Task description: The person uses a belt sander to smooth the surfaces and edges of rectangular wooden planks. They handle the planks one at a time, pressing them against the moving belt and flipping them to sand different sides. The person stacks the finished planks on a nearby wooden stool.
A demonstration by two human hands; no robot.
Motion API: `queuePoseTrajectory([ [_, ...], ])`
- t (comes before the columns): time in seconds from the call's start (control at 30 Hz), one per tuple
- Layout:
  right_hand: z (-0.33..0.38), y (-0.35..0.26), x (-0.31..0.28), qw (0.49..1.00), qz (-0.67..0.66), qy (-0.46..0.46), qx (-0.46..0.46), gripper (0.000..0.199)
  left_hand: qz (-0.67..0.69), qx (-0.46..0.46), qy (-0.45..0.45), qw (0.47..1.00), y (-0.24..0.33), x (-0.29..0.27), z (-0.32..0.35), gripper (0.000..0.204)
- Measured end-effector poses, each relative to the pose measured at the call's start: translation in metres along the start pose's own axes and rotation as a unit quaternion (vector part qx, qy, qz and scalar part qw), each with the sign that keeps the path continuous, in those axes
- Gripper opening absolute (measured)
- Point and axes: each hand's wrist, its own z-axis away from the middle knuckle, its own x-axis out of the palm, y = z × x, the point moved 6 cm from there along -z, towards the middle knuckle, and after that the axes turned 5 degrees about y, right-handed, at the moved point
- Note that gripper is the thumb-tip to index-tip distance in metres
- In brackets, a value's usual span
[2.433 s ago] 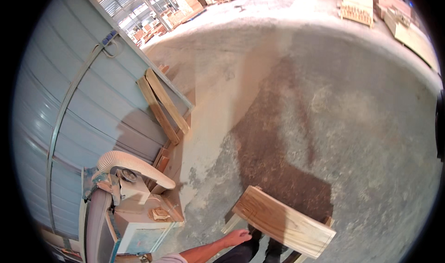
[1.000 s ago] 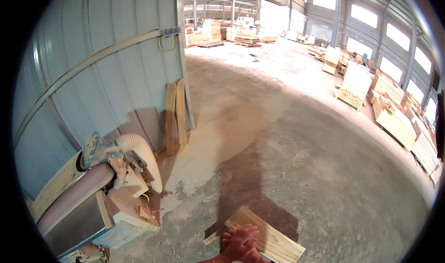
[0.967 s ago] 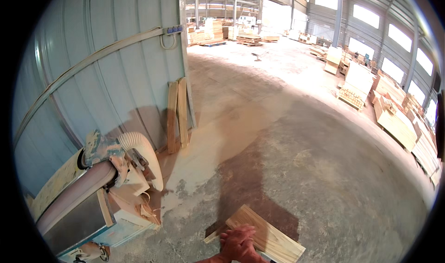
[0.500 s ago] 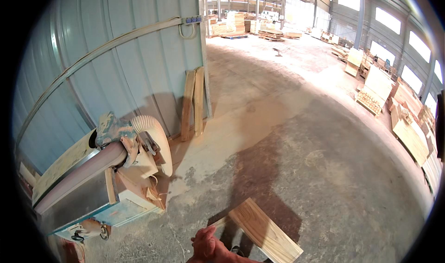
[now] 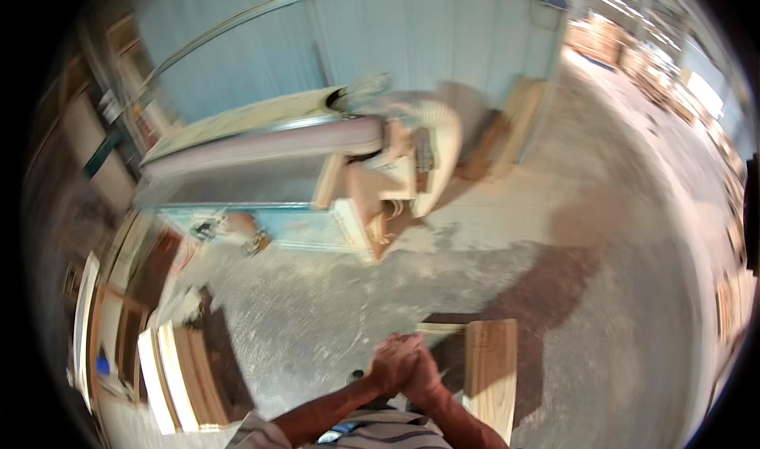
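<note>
Off the left edge of a flat-topped wooden piece [image 5: 491,362], the left hand [image 5: 391,363] and the right hand [image 5: 425,374] are pressed together, with no contact on the wood showing; blur hides the fingers, so I cannot tell whether they are curled closed or whether anything small lies between the palms. The wooden piece appears to stand low on the concrete floor [image 5: 309,314], out beyond the front right corner of the belt machine [image 5: 269,150]. The likeliest mishap, I judge, is a foot striking that piece, because it sits so near the person [image 5: 388,435] and partly in shadow. Another risk is the bundle of boards [image 5: 190,370] at lower left: if they stand loose, a careless step could topple them. Should the belt be running, which cannot be told, loose cloth could catch. Counted: two hands, one flat-topped piece, one machine, one ribbed hose [image 5: 443,144] past the right edge of its table [image 5: 237,181], apparently two leaning planks [image 5: 522,125], and several bundled boards, too smeared to number.
</note>
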Motion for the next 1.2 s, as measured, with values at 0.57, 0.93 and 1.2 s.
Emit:
queuePoseTrajectory([
  [0.57, -0.106, 0.079, 0.012, 0.918, 0.33, 0.207, 0.074, 0.034, -0.093, -0.566, 0.069, 0.817, -0.239, -0.125, 0.479, 0.036],
  [0.93, -0.217, 0.146, -0.037, 0.858, 0.442, 0.166, 0.204, 0.029, 0.236, -0.703, 0.472, 0.476, -0.169, -0.168, 0.529, 0.043],
  [1.2, -0.357, 0.233, -0.069, 0.827, 0.511, -0.047, 0.231, 0.012, 0.24, -0.739, 0.518, 0.358, -0.15, -0.198, 0.549, 0.037],
])
